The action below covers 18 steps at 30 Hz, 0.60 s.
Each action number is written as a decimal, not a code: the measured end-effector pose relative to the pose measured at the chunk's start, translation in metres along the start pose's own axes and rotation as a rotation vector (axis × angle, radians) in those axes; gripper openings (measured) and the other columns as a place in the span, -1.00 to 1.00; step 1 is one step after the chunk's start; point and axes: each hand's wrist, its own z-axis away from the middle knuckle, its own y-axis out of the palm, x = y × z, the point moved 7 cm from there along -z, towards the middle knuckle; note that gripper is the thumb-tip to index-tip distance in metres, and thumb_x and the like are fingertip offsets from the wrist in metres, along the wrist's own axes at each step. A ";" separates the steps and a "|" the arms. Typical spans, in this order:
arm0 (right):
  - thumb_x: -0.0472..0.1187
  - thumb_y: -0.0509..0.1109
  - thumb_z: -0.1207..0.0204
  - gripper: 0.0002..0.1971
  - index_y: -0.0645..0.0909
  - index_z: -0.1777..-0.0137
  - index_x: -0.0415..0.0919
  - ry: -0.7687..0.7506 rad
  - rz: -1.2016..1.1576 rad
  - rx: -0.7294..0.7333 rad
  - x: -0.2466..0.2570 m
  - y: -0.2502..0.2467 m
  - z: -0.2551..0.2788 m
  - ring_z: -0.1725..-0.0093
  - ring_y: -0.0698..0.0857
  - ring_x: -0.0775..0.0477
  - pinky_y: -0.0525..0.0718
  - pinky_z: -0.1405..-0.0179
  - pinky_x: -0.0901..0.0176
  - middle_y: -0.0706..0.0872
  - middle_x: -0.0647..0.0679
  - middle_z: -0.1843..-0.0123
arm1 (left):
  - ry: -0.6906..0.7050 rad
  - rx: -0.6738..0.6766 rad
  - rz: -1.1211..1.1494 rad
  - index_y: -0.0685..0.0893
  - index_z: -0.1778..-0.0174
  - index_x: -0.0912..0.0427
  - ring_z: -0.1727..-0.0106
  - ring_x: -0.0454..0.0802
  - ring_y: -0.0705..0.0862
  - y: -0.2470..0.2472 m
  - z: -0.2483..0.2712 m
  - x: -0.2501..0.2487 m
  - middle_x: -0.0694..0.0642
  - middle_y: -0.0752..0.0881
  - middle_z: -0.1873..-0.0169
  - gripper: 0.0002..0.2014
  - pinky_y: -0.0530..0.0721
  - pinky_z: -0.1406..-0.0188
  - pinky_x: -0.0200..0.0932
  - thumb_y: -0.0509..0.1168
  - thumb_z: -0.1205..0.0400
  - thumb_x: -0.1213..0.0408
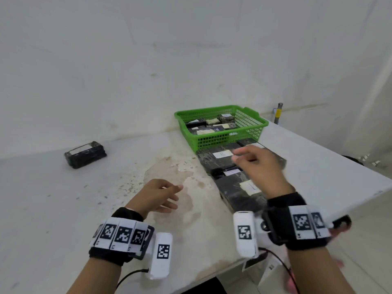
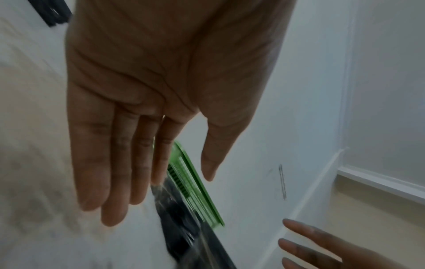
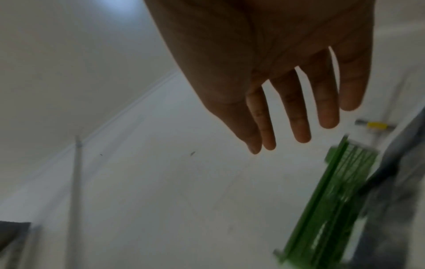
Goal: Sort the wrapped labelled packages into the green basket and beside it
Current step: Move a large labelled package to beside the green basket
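the green basket (image 1: 220, 132) sits toward the far right of the pale, stained surface (image 1: 63, 198), close to the wall, and it holds several dark wrapped packages (image 1: 209, 126) with pale labels, lying flat and packed side by side. just in front of the basket, touching its near wall, a row of larger black wrapped packages (image 1: 218, 164) runs toward the person, each with a white label on top; the nearest of them (image 1: 239, 196) lies almost at the surface's front edge. one more black wrapped package (image 1: 85, 154) lies alone, well apart, far over on the left near the wall. the right hand (image 1: 259, 166) hangs above the row beside the basket, holding nothing, its fingers spread and only loosely bent; from the right wrist view the fingers (image 3: 299, 112) point out straight with gaps between them and the basket shows blurred at the lower right. the left hand (image 1: 158, 196) hovers over the stained middle of the surface, to the left of the row, also free of any package, palm turned inward with the fingers relaxed and extended; the left wrist view shows its fingers (image 2: 115, 172) lying straight and close together, the thumb set apart, with the edge of the basket and a black package beyond them. both wrists carry black bands with black-and-white square markers (image 1: 123, 235). a grey post with a yellow band (image 1: 278, 113) stands behind the surface's far right corner.
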 end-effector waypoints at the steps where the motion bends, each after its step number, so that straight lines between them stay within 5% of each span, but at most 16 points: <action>1: -0.17 0.51 -0.53 -0.88 0.75 -0.05 -0.09 -0.001 -0.016 0.061 0.007 0.028 -0.004 0.18 0.67 0.07 0.53 0.20 0.28 0.73 -0.05 0.15 | -0.007 -0.040 0.032 0.70 -0.07 0.34 0.24 0.09 0.82 -0.019 0.002 0.007 0.27 0.80 0.08 -0.70 0.80 0.16 -0.05 0.39 -0.66 0.13; 8: -0.15 0.49 -0.57 -0.75 0.61 -0.19 -0.18 0.178 -0.160 0.465 0.040 0.230 -0.034 0.16 0.69 -0.10 0.60 0.25 0.23 0.70 -0.18 0.03 | -0.008 -0.393 0.265 0.68 -0.06 0.36 0.16 0.20 0.80 -0.162 0.018 0.057 0.33 0.78 0.03 -0.79 0.80 0.21 -0.03 0.35 -0.69 0.25; 12: -0.05 0.45 -0.61 -0.66 0.58 -0.24 -0.26 0.293 -0.154 0.542 0.056 0.318 -0.057 0.21 0.66 -0.08 0.63 0.31 0.23 0.70 -0.18 -0.01 | 0.007 -0.587 0.391 0.67 0.02 0.29 0.15 0.20 0.78 -0.234 0.019 0.084 0.33 0.76 0.02 -0.90 0.75 0.23 -0.02 0.33 -0.70 0.31; 16: 0.16 0.47 -0.51 -0.34 0.55 -0.33 -0.42 0.375 -0.117 0.529 0.068 0.394 -0.097 0.15 0.70 -0.21 0.77 -0.09 -0.08 0.74 -0.22 0.00 | 0.035 -0.690 0.483 0.66 -0.04 0.28 0.14 0.18 0.78 -0.269 0.018 0.105 0.28 0.75 0.05 -0.90 0.75 0.29 -0.09 0.32 -0.71 0.32; 18: 0.33 0.44 -0.39 -0.17 0.51 -0.41 -0.37 0.356 -0.030 0.507 0.064 0.417 -0.122 0.02 0.75 -0.26 0.74 -0.20 -0.22 0.75 -0.28 -0.16 | 0.036 -0.705 0.498 0.66 -0.03 0.27 0.17 0.16 0.78 -0.269 0.018 0.110 0.26 0.75 0.08 -0.91 0.77 0.37 -0.14 0.31 -0.71 0.32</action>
